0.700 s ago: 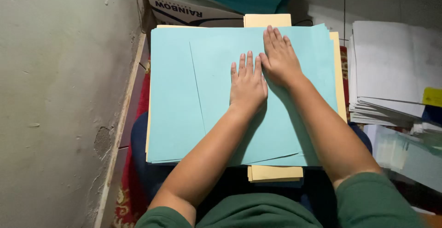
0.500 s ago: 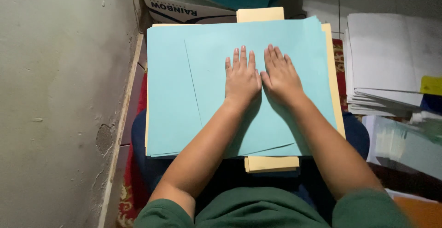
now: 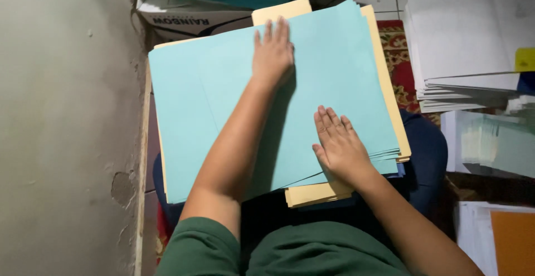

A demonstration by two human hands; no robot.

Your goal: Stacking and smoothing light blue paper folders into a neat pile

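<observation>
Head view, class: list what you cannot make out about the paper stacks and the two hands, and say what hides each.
- Blue sheets: their count; edges too fine, partly under the right hand.
- Yellow sheets: mostly covered by the blue sheets.
- Left hand: palm hidden, pressed flat on the paper.
- White stack: cut off by the top and right edges.
- Box: contents cut off by the top edge.

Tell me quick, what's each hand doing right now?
Left hand: open, flat on the blue paper, holding nothing.
Right hand: open, flat on the same paper, holding nothing.
</observation>
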